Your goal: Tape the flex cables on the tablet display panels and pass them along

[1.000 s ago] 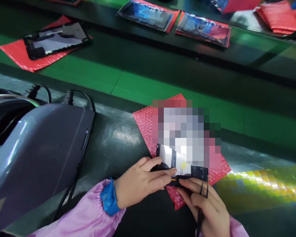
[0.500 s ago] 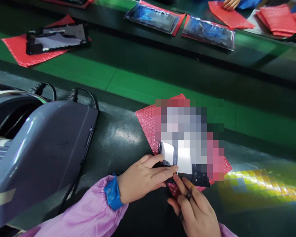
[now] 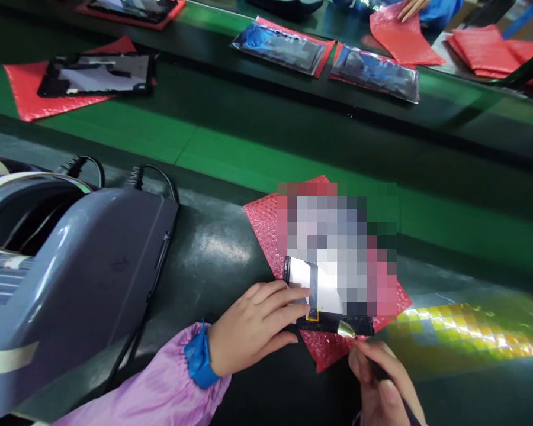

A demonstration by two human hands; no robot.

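Observation:
A flat black-framed screen panel (image 3: 329, 290) with a pale backing lies on a red bubble-wrap pouch (image 3: 261, 219). Blurred-out squares hide its upper part. My left hand (image 3: 253, 325) rests with outstretched fingers on the panel's lower left, fingertips beside a dark flat strip with an orange-edged end (image 3: 313, 316). My right hand (image 3: 384, 378) is closed around a dark-handled tool with a broad shiny metal tip (image 3: 346, 329). That tip sits at the panel's lower black edge; whether it touches is hard to tell.
Left stands a grey machine (image 3: 93, 266) with cables and a tape roll. Yellow patterned tape (image 3: 471, 331) covers the bench at right. Beyond, another panel (image 3: 100, 74), wrapped panels (image 3: 279, 46) and red pouches (image 3: 482, 50) lie across, near another person's hand (image 3: 412, 9).
My right hand has moved right and down, bringing the tool's metal tip to the panel's lower edge. My left fingers have spread flatter, and the orange-edged strip end now shows.

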